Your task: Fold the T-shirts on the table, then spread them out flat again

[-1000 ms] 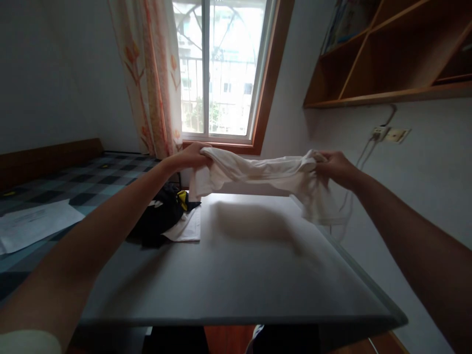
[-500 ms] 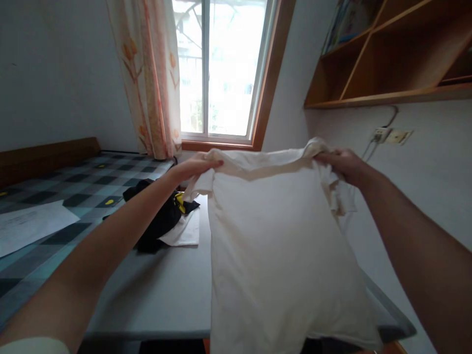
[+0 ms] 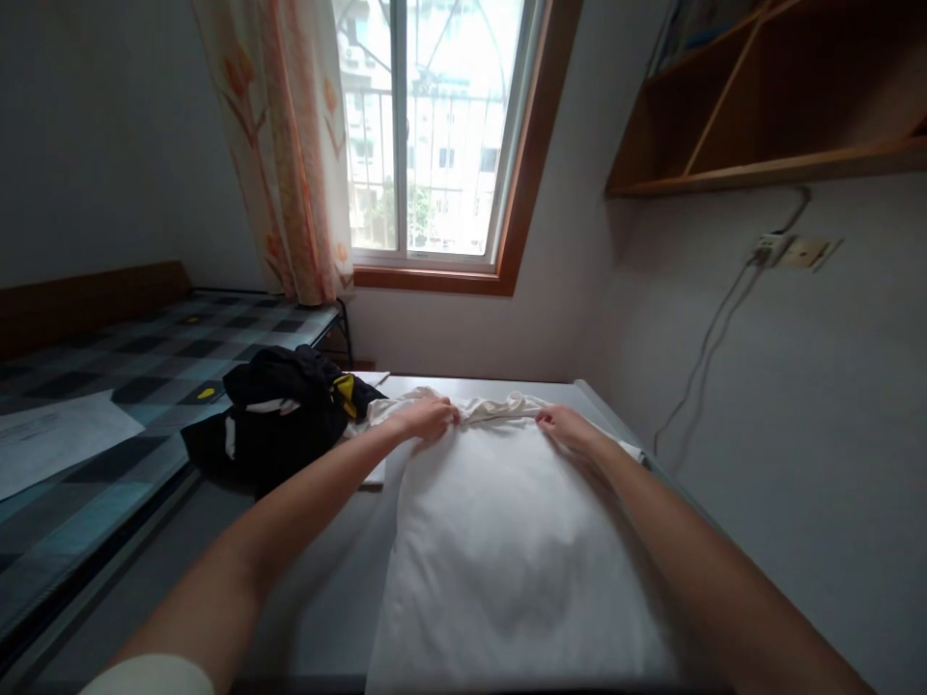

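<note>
A white T-shirt (image 3: 507, 521) lies spread over the pale table (image 3: 325, 589), its neck end away from me and its lower part towards the near edge. My left hand (image 3: 429, 417) is closed on the cloth near the left side of the collar. At the collar's right side, my right hand (image 3: 569, 427) pinches the fabric. The cloth between the two hands is bunched, and the body of the shirt bulges slightly. One sleeve reaches left towards a heap of dark clothes (image 3: 282, 415); the other is partly hidden behind my right forearm.
The dark heap, with a yellow patch, lies at the table's left side. Beyond it stands a bed with a checked cover (image 3: 145, 357) and a paper sheet (image 3: 65, 439). A wooden shelf (image 3: 768, 169) and a socket with a cable (image 3: 772, 249) are on the right wall.
Both hands have come down and closer together, bringing the T-shirt from hanging in the air onto the table. Both still grip it near the collar.
</note>
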Action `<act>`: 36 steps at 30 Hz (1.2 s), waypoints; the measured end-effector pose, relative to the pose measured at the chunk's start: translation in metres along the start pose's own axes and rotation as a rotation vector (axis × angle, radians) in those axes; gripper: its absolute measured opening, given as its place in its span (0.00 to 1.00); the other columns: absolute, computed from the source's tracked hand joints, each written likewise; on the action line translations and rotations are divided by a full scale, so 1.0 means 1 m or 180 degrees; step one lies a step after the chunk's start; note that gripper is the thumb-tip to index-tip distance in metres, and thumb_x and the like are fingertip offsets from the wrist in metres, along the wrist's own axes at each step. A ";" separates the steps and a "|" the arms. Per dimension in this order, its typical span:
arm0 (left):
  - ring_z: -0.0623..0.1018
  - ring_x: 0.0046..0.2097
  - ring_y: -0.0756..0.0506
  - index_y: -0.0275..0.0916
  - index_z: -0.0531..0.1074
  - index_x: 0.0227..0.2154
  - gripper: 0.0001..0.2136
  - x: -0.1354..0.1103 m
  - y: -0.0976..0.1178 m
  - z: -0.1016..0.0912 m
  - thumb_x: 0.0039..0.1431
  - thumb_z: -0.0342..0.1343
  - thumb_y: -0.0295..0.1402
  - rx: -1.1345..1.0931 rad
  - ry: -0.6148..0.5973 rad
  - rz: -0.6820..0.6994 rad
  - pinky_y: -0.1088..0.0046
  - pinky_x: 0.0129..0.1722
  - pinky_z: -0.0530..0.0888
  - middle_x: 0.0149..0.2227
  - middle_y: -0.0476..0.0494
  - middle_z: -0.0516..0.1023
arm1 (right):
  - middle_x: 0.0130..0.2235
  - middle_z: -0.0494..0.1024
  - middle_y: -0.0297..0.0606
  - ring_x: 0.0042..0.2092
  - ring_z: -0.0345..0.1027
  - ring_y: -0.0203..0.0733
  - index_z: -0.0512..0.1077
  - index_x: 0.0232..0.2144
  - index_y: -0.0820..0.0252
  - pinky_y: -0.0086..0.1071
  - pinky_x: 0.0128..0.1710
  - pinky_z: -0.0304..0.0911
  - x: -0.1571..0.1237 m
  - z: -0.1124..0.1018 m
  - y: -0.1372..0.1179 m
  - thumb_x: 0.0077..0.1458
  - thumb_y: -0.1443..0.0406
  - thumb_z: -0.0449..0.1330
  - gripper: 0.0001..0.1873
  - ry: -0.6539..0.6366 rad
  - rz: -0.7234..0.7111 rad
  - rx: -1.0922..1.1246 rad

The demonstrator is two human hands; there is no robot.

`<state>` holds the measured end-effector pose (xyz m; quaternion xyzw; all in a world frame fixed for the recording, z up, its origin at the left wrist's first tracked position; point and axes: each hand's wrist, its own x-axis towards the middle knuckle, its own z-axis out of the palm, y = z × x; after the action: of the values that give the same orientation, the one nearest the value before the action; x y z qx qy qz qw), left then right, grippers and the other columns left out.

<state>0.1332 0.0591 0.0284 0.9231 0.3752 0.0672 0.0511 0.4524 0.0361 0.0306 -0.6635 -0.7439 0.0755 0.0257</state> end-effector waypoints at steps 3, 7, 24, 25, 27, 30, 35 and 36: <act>0.77 0.47 0.44 0.47 0.74 0.49 0.19 0.008 0.001 0.003 0.55 0.53 0.27 -0.0074 0.0119 -0.0133 0.73 0.47 0.71 0.47 0.44 0.76 | 0.46 0.76 0.44 0.45 0.70 0.41 0.77 0.42 0.60 0.28 0.47 0.59 0.008 0.014 -0.005 0.61 0.65 0.51 0.15 0.0535 -0.0059 0.0105; 0.77 0.47 0.42 0.45 0.67 0.57 0.21 0.022 -0.004 0.007 0.61 0.52 0.33 -0.0243 0.0436 -0.0615 0.70 0.47 0.72 0.55 0.40 0.69 | 0.50 0.73 0.44 0.49 0.68 0.43 0.76 0.46 0.57 0.30 0.49 0.58 0.023 0.020 -0.006 0.63 0.67 0.48 0.18 0.1011 0.0255 0.0300; 0.77 0.26 0.50 0.31 0.76 0.35 0.11 0.072 -0.083 0.007 0.53 0.60 0.34 -0.2776 0.0999 -0.1838 0.79 0.23 0.70 0.26 0.43 0.77 | 0.41 0.79 0.49 0.43 0.73 0.53 0.78 0.41 0.56 0.38 0.39 0.65 0.084 0.004 0.028 0.53 0.60 0.57 0.16 0.1321 0.1813 0.0811; 0.78 0.27 0.49 0.31 0.75 0.38 0.12 0.075 -0.085 0.009 0.54 0.59 0.35 -0.2824 0.1111 -0.2016 0.80 0.23 0.71 0.28 0.41 0.77 | 0.41 0.79 0.51 0.43 0.73 0.53 0.78 0.41 0.57 0.38 0.40 0.65 0.088 0.004 0.029 0.53 0.60 0.56 0.16 0.1438 0.1909 0.0904; 0.79 0.30 0.48 0.31 0.72 0.41 0.12 0.083 -0.087 0.014 0.56 0.57 0.33 -0.2811 0.1208 -0.2192 0.78 0.26 0.73 0.31 0.39 0.78 | 0.43 0.79 0.52 0.45 0.73 0.53 0.77 0.42 0.59 0.38 0.42 0.66 0.098 0.009 0.031 0.55 0.62 0.53 0.16 0.1553 0.1962 0.1112; 0.80 0.34 0.46 0.30 0.72 0.43 0.13 0.094 -0.087 0.025 0.56 0.56 0.29 -0.2741 0.1302 -0.2306 0.74 0.33 0.77 0.34 0.36 0.78 | 0.47 0.78 0.51 0.50 0.71 0.51 0.73 0.48 0.63 0.36 0.49 0.64 0.112 0.022 0.031 0.56 0.66 0.51 0.19 0.1491 0.1740 0.1428; 0.77 0.48 0.44 0.35 0.73 0.46 0.17 0.099 -0.083 0.034 0.52 0.56 0.24 -0.2370 0.1496 -0.2070 0.69 0.51 0.73 0.50 0.36 0.73 | 0.59 0.69 0.52 0.59 0.64 0.49 0.58 0.63 0.66 0.36 0.56 0.59 0.122 0.041 0.025 0.55 0.65 0.55 0.33 0.1365 0.0919 0.1528; 0.75 0.52 0.44 0.36 0.73 0.46 0.17 0.097 -0.082 0.034 0.51 0.56 0.23 -0.2211 0.1502 -0.1952 0.69 0.54 0.71 0.54 0.37 0.70 | 0.60 0.68 0.52 0.59 0.63 0.49 0.57 0.63 0.65 0.37 0.57 0.59 0.122 0.042 0.026 0.56 0.65 0.55 0.33 0.1343 0.0761 0.1447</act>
<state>0.1517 0.1838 -0.0082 0.6591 0.5852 0.3760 0.2858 0.4576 0.1563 -0.0218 -0.7243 -0.6032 0.1029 0.3176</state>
